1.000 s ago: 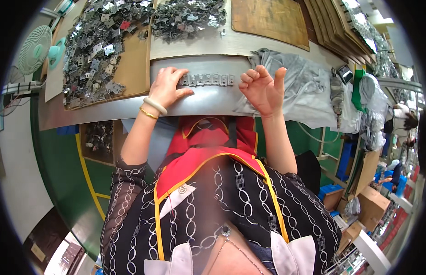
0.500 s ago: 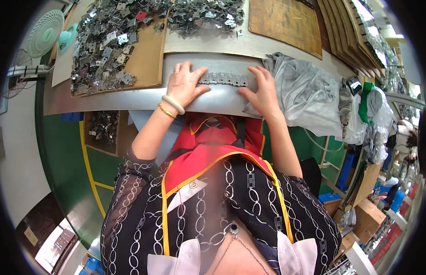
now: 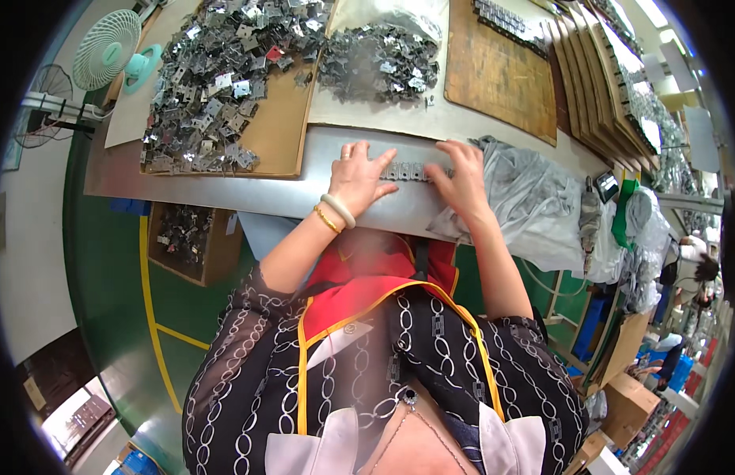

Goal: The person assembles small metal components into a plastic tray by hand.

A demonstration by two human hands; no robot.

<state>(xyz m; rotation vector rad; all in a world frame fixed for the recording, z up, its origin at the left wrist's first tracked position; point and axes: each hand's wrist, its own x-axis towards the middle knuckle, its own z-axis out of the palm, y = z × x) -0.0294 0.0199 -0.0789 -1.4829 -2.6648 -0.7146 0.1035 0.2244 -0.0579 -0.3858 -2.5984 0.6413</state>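
A short row of small, clear-grey metal pieces point(image 3: 407, 171) lies side by side on the steel work surface point(image 3: 280, 190) in front of me. My left hand point(image 3: 361, 176) is at the row's left end, thumb and fingers spread apart. At the other end is my right hand point(image 3: 463, 180), its thumb and fingers also apart, covering part of the row. Both hands rest low by the surface, and neither has its fingers wrapped round a piece. The row's ends are partly hidden behind my fingers.
A heap of loose metal pieces point(image 3: 217, 95) fills a cardboard tray at left, with another heap point(image 3: 379, 63) behind. Grey plastic sheeting point(image 3: 533, 198) lies right of my hand. A wooden board point(image 3: 502, 79), stacked boards point(image 3: 593, 87), a green fan point(image 3: 110, 51) and a box below point(image 3: 225, 249) surround the place.
The view has shifted, so the bench sits lower and further right. My hands have come closer together, and less of the row shows between them.
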